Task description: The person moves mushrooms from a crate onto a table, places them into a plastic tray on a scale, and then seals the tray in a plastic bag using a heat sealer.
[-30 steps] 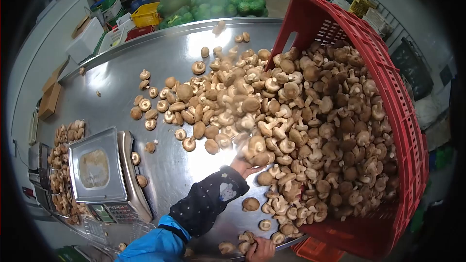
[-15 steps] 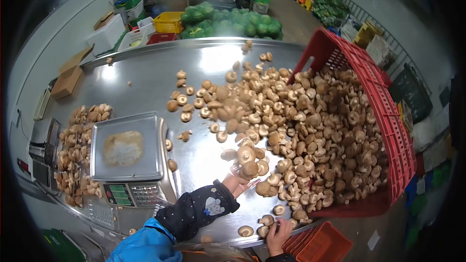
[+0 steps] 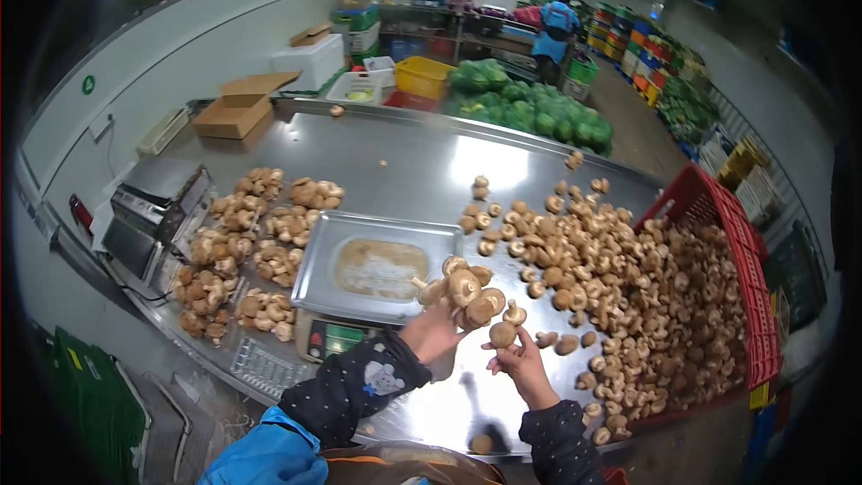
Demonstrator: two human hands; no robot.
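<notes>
My left hand point(image 3: 433, 334) carries a clear tray, mostly hidden under heaped brown mushrooms point(image 3: 464, 287), beside the near right corner of the scale's metal pan point(image 3: 310, 287). Just to its right, my right hand point(image 3: 523, 370) pinches mushrooms point(image 3: 503, 334), one cap down at the fingertips and another with its stem up. A few loose mushrooms point(image 3: 566, 344) lie on the steel table point(image 3: 404, 166) to the right of that hand. Beyond them a large mushroom pile point(image 3: 620, 296) spills from a tipped red crate point(image 3: 759, 296).
Filled mushroom packs point(image 3: 265, 310) stand in rows left of the scale. Empty clear trays point(image 3: 265, 368) lie at the near left edge. A wrapping machine point(image 3: 157, 216) and a cardboard box point(image 3: 235, 115) are farther left. Cabbages point(image 3: 530, 108) and a person in blue point(image 3: 554, 31) are behind.
My view has turned left and up. My left hand has brought the heaped tray toward the scale. My right hand has risen from the mushrooms by the table's near edge and now holds mushrooms beside the tray.
</notes>
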